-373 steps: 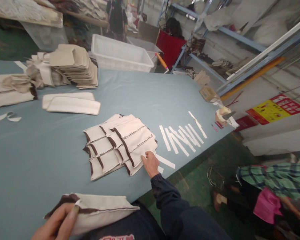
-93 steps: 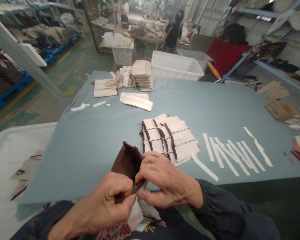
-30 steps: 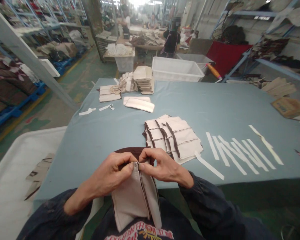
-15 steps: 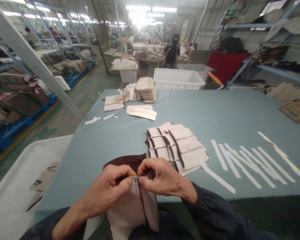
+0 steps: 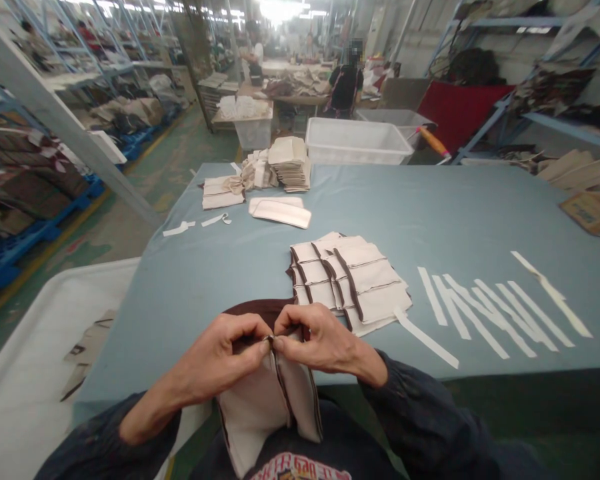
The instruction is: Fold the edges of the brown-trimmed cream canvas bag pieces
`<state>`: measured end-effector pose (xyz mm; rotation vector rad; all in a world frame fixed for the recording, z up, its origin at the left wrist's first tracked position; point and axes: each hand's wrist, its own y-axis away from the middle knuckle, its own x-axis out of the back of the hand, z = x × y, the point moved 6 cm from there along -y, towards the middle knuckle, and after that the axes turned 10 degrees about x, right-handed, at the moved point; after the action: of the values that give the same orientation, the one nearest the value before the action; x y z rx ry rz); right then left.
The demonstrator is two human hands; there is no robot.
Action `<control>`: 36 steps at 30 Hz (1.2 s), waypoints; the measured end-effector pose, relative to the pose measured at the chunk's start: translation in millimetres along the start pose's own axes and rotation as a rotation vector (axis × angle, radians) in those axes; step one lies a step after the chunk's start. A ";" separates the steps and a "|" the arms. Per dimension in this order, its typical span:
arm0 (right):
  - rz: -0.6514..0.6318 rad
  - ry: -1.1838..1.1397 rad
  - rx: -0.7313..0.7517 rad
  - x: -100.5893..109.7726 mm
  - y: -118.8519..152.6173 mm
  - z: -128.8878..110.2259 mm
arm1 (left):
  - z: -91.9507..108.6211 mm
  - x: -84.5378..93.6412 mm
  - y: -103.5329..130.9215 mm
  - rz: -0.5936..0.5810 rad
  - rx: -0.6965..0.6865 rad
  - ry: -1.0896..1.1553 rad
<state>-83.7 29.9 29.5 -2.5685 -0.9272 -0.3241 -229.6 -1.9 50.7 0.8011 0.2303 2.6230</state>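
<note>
Between my hands hangs a cream fabric piece (image 5: 253, 407) with dark brown edging and a seam down its middle. My left hand (image 5: 230, 350) pinches its top edge at the seam between thumb and forefinger. Right beside it, my right hand (image 5: 317, 340) pinches the same edge, so the fingertips of both hands nearly meet. A brown part of the piece shows behind the fingers. Just beyond my right hand, a fanned pile of similar cream pieces with brown edging (image 5: 375, 280) lies on the blue-green table (image 5: 470, 213).
White strips (image 5: 485, 313) are spread at the table's right. Farther back are two pale oblong pads (image 5: 283, 212) and a stack of cream pieces (image 5: 290, 167). A white bin (image 5: 10, 347) stands at the left; a clear plastic tub (image 5: 357, 141) sits beyond the table. One person works in the distance.
The camera view has tilted down slightly, so the table appears higher. Both hands keep their pinch on the fabric piece, its top edge now slightly more folded at the fingertips.
</note>
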 end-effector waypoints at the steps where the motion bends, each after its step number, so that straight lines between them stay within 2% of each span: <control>1: -0.005 -0.007 -0.008 0.6 -0.4 1.2 | 0.7 0.5 -0.8 0.008 0.005 -0.004; 7: -0.018 -0.001 -0.023 0.3 -2.0 7.8 | 2.0 -0.4 -3.2 0.071 -0.036 -0.072; 12: 0.038 0.111 0.070 1.1 -2.6 3.5 | 3.2 1.3 -1.0 0.179 -0.079 -0.122; 18: 0.061 0.221 0.234 0.9 -4.8 -7.3 | -0.3 8.2 1.1 0.116 -0.088 -0.068; 22: 0.078 0.254 0.259 -0.9 -8.7 -7.1 | -5.2 9.4 -2.5 0.078 -0.076 -0.054; 25: 0.072 0.346 0.287 -3.5 -9.9 -8.1 | -7.2 9.4 -6.7 0.102 -0.070 -0.056; 28: 0.067 0.408 0.279 -4.5 -10.2 -6.3 | -9.8 10.0 -9.3 0.129 -0.052 -0.039; 36: 0.101 0.325 0.238 -4.5 -14.8 4.2 | -10.5 15.5 -13.2 0.147 -0.057 -0.034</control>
<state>-96.4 39.7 28.3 -2.2487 -0.6707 -0.5472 -243.2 16.0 46.4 0.8732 0.0904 2.7360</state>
